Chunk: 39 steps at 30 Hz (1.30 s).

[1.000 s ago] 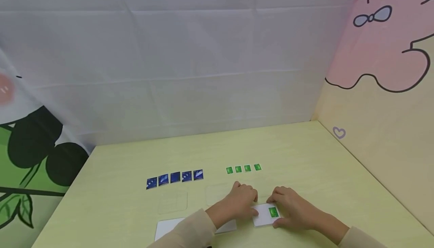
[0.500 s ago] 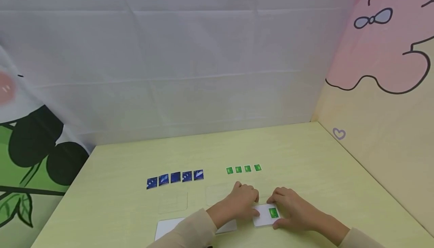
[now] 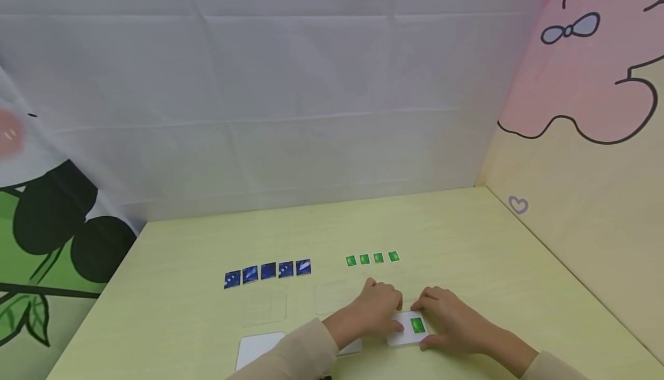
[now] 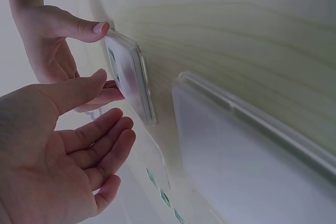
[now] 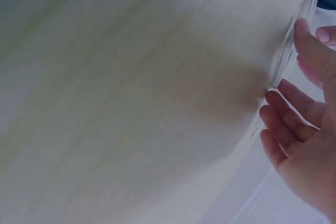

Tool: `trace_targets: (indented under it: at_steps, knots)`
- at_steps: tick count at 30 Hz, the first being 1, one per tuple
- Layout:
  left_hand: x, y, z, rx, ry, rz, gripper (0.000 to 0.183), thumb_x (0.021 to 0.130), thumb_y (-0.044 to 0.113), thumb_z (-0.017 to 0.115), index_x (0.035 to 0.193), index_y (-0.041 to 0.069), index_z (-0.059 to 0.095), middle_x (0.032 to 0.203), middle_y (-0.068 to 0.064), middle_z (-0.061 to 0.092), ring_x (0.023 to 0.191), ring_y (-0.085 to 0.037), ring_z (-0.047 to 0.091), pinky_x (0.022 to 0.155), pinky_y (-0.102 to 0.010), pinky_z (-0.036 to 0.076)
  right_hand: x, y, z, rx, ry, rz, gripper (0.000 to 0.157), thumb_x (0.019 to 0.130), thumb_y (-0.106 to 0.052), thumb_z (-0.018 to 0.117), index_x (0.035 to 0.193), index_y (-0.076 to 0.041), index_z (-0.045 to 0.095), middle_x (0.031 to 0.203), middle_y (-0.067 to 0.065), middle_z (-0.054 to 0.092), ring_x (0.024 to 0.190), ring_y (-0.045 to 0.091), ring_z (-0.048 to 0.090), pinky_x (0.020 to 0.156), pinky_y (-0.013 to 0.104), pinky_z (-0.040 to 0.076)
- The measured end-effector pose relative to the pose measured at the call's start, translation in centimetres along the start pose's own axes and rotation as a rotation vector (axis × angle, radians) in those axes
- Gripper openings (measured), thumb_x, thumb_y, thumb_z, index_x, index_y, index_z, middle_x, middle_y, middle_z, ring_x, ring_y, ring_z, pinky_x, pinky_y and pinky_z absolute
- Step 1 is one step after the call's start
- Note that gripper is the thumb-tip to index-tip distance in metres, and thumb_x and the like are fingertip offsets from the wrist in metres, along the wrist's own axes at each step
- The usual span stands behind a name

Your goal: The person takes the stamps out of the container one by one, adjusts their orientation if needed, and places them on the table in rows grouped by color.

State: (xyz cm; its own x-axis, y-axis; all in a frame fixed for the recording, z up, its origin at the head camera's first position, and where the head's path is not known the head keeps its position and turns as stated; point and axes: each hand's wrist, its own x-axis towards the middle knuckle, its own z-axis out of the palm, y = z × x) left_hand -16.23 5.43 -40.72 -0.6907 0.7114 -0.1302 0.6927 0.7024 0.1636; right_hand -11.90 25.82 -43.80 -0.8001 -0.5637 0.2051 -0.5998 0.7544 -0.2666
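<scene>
A white flat rectangular slab [image 3: 402, 335] with a clear edge lies on the table, with a small green picture sticker [image 3: 417, 325] near its right end. My right hand [image 3: 456, 323] holds that end, thumb at the near corner and fingers at the far corner. My left hand [image 3: 374, 309] is over the slab's left end with loosely bent fingers. In the left wrist view its thumb [image 4: 79, 90] is close to the slab's face; whether it touches cannot be told. A larger white slab [image 4: 210, 150] lies nearby, partly hidden by my left arm in the head view.
A row of several blue picture cards [image 3: 268, 270] lies at the left, and several small green pieces [image 3: 365, 259] lie at the right. Two faint clear rectangles [image 3: 264, 309] lie in front of them. White cloth [image 3: 311, 80] and a printed side wall [image 3: 586, 195] bound the yellow table [image 3: 181, 253].
My left hand has shifted slightly right, farther over the slab's left end. My right hand and the slab have stayed nearly in place.
</scene>
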Motion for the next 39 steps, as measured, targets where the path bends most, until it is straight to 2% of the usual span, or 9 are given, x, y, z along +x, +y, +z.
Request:
trace_targets:
  at_steps: [14, 24, 31, 39]
  knots:
    - [0.8, 0.7, 0.9, 0.026, -0.007, -0.034, 0.027, 0.082, 0.043, 0.073, 0.093, 0.019, 0.065, 0.081, 0.009, 0.059, 0.075, -0.007, 0.049, 0.080, -0.027, 0.033, -0.2, -0.1, 0.0, 0.017, 0.003, 0.003, 0.051, 0.073, -0.053, 0.076, 0.106, -0.015, 0.066, 0.101, -0.012, 0.058, 0.094, 0.004, 0.049, 0.083, 0.030, 0.047]
    - [1.2, 1.1, 1.9, 0.021, 0.003, -0.074, 0.028, 0.082, 0.044, 0.071, 0.088, 0.018, 0.064, 0.077, 0.008, 0.056, 0.073, -0.008, 0.046, 0.078, -0.028, 0.031, -0.2, 0.0, 0.3, 0.020, 0.048, -0.047, 0.051, 0.071, -0.050, 0.078, 0.104, -0.013, 0.066, 0.098, -0.011, 0.059, 0.091, 0.002, 0.049, 0.080, 0.028, 0.047]
    - [1.3, 1.5, 2.1, 0.043, 0.017, -0.087, 0.029, 0.083, 0.045, 0.069, 0.092, 0.017, 0.064, 0.076, 0.007, 0.053, 0.073, -0.009, 0.044, 0.079, -0.028, 0.032, 0.1, 0.0, 0.2, 0.012, 0.027, -0.038, 0.050, 0.070, -0.050, 0.079, 0.103, -0.014, 0.067, 0.096, -0.011, 0.059, 0.090, 0.003, 0.050, 0.080, 0.028, 0.047]
    - [1.6, 2.3, 2.4, 0.051, 0.029, -0.145, 0.036, 0.083, 0.049, 0.067, 0.097, 0.016, 0.066, 0.079, 0.005, 0.055, 0.075, -0.011, 0.045, 0.084, -0.030, 0.034, 0.4, 0.0, 0.1, -0.003, 0.010, -0.025, 0.050, 0.069, -0.049, 0.080, 0.102, -0.013, 0.068, 0.095, -0.009, 0.060, 0.090, 0.005, 0.051, 0.080, 0.030, 0.048]
